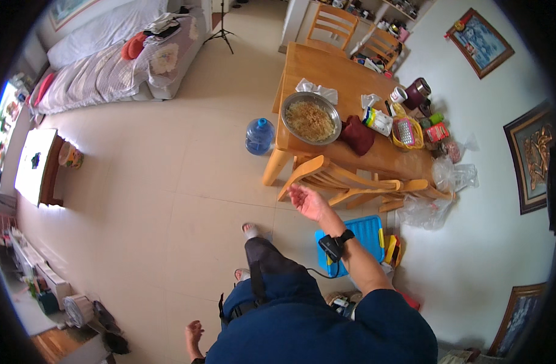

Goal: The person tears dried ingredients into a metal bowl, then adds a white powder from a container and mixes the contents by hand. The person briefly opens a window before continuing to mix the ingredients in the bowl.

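Observation:
My right hand (307, 203) reaches forward with the palm turned up, its fingers loosely bent and nothing in them. Just beyond it is the curved top of a wooden chair (321, 175), pushed against the wooden dining table (305, 59). Low at my left side hangs my left hand (194, 332), over the floor, its fingers slightly curled and holding nothing visible. On the near corner of the table stands a steel bowl (287, 129) filled with shredded pale food (310, 120). A dark red cloth (359, 135) lies right beside the bowl.
A blue water jug (259, 136) stands by the table leg. Along the wall side are a tissue pack (378, 121), a grater (404, 131) in a yellow basket and a maroon flask (416, 93). Below my right arm sits a blue plastic box (362, 232). A covered sofa (100, 86) is far left.

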Demonstrator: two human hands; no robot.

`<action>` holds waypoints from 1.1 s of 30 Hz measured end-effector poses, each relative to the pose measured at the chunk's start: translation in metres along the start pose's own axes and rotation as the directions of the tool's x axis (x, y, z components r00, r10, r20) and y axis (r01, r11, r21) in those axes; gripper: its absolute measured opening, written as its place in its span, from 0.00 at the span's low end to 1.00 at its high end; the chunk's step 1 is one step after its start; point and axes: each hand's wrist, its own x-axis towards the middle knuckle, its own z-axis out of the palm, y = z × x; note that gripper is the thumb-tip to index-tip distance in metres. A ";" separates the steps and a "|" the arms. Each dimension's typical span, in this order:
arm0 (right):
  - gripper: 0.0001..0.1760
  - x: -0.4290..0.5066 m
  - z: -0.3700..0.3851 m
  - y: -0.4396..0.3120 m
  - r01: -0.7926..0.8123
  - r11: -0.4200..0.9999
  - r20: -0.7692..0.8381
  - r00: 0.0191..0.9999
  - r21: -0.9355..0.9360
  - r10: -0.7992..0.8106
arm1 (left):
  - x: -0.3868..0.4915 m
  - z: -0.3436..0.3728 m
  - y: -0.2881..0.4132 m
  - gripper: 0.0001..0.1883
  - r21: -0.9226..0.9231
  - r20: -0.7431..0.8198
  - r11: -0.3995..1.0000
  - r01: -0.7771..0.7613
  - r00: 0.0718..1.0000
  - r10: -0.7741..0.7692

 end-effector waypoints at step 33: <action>0.22 0.133 0.114 -0.136 0.227 0.919 -0.105 0.956 -0.321 -0.273 | 0.091 0.095 0.618 0.31 -0.308 0.291 0.865 -0.397 0.826 0.483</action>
